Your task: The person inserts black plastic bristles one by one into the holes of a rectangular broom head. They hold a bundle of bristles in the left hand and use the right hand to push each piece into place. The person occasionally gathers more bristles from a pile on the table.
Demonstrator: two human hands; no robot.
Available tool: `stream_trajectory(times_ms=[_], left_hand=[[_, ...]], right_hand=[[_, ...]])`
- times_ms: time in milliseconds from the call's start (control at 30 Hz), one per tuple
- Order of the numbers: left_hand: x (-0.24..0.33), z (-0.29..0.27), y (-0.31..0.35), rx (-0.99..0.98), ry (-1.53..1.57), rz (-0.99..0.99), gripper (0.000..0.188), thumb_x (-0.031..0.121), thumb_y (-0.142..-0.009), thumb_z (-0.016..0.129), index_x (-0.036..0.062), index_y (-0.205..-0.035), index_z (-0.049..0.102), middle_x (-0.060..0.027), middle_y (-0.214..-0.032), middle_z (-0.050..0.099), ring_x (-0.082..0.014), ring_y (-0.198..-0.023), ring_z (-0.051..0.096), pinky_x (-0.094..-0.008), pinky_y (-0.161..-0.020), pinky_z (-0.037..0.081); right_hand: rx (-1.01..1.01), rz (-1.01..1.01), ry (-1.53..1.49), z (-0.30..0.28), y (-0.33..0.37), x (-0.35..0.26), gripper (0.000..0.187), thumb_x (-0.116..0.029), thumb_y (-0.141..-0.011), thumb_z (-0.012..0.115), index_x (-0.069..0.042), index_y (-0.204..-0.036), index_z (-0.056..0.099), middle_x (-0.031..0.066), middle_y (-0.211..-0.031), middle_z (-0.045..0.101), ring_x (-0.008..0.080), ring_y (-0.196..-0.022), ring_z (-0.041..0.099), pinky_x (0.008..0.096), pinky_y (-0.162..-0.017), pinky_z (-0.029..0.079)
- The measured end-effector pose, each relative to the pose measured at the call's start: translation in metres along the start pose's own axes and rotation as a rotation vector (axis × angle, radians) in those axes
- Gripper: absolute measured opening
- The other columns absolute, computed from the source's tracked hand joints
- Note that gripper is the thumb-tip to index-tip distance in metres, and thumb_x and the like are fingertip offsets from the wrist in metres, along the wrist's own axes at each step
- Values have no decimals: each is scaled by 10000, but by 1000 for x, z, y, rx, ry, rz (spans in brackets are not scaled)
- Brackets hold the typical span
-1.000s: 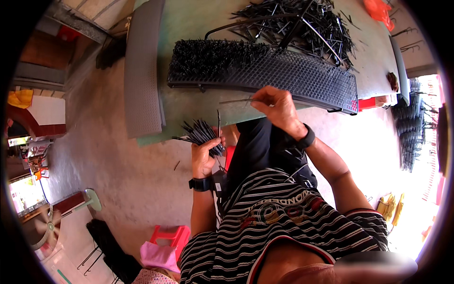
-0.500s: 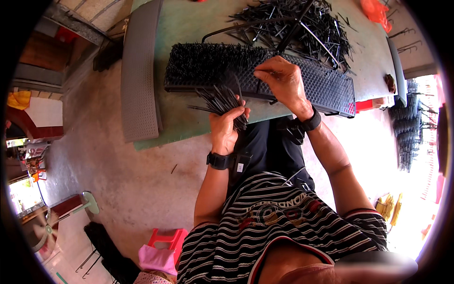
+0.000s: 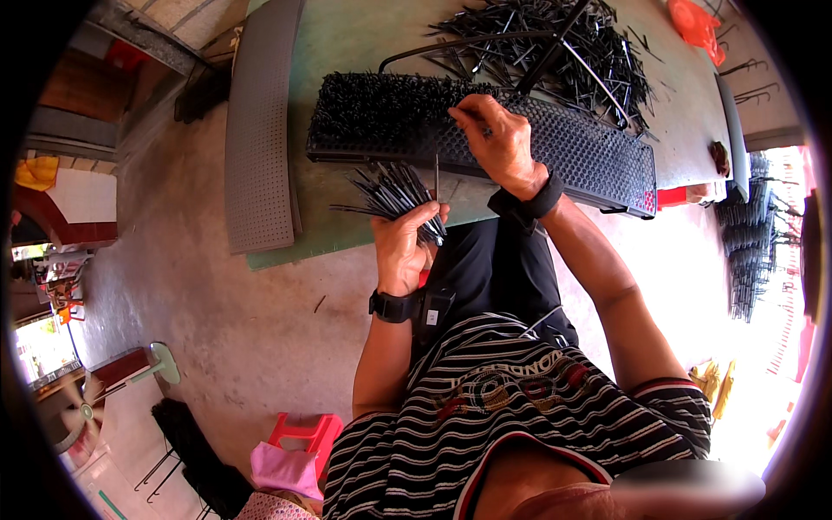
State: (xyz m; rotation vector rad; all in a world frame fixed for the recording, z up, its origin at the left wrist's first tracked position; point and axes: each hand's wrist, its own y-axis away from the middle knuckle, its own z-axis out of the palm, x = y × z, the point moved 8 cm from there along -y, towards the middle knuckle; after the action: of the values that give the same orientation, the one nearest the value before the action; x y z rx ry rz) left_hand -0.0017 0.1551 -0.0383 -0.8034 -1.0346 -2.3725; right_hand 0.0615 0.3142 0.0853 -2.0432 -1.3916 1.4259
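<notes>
A bundle of thin black strips [image 3: 386, 192] fans out from my left hand [image 3: 404, 247], whose fingers and thumb are wrapped round it. One strip sticks up apart from the others beside the thumb. My right hand [image 3: 504, 146] is over a long black perforated panel [image 3: 594, 165], fingertips pinched together at the edge of its bristly part. Whatever lies between those fingertips is too small to make out. Dense black tufts [image 3: 381, 111] cover the panel's left part; its right part shows open honeycomb holes.
Behind the panel, loose black strips [image 3: 546, 65] are heaped on the green table [image 3: 347, 52], with a black metal frame [image 3: 468, 39] rising in front of them. Grey perforated sheets [image 3: 263, 130] lie along the table's left side. A red plastic stool [image 3: 303, 433] stands on the floor behind.
My right hand has moved left to the edge of the tufts. The left hand has dropped slightly with its bundle, and one strip now stands up from it.
</notes>
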Motion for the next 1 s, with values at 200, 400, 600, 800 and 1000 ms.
stream_trajectory(times_ms=[200, 400, 600, 800, 1000], left_hand=[[1, 1, 1, -15, -17, -2, 261, -143, -704, 630, -68, -950, 580, -147, -800, 634, -261, -652, 656, -336, -576, 552], [5, 5, 5, -29, -27, 6, 262, -141, -702, 633, -63, -947, 580, -146, -814, 632, -266, -641, 652, -341, -569, 546], [5, 11, 8, -77, -36, 34, 258, -133, -692, 645, -66, -933, 579, -142, -800, 630, -264, -629, 645, -338, -539, 522], [2, 10, 8, -25, -51, 25, 251, -127, -699, 643, -66, -935, 581, -143, -796, 627, -257, -617, 639, -334, -536, 514], [5, 6, 6, -32, -59, 54, 223, -118, -717, 629, -64, -928, 587, -137, -810, 635, -272, -617, 641, -348, -529, 517]], right_hand=[[-230, -134, 209, 18, -5, -7, 144, -113, -775, 674, -34, -881, 616, 90, -756, 591, 297, -618, 593, 357, -512, 470], [-390, -125, 303, 28, -15, -7, 113, -153, -781, 661, -51, -827, 644, 84, -743, 612, 284, -618, 605, 363, -529, 473], [-436, 283, 94, 20, 7, 10, 228, -230, -797, 666, -9, -745, 641, 146, -598, 618, 282, -532, 620, 343, -510, 492], [-339, 733, -451, 18, 21, 24, 163, -89, -834, 618, 34, -928, 568, 83, -667, 642, 134, -558, 633, 235, -471, 499], [6, 418, -317, -1, 3, 6, 205, -42, -847, 583, 4, -1028, 498, 118, -714, 653, 170, -622, 666, 262, -534, 505]])
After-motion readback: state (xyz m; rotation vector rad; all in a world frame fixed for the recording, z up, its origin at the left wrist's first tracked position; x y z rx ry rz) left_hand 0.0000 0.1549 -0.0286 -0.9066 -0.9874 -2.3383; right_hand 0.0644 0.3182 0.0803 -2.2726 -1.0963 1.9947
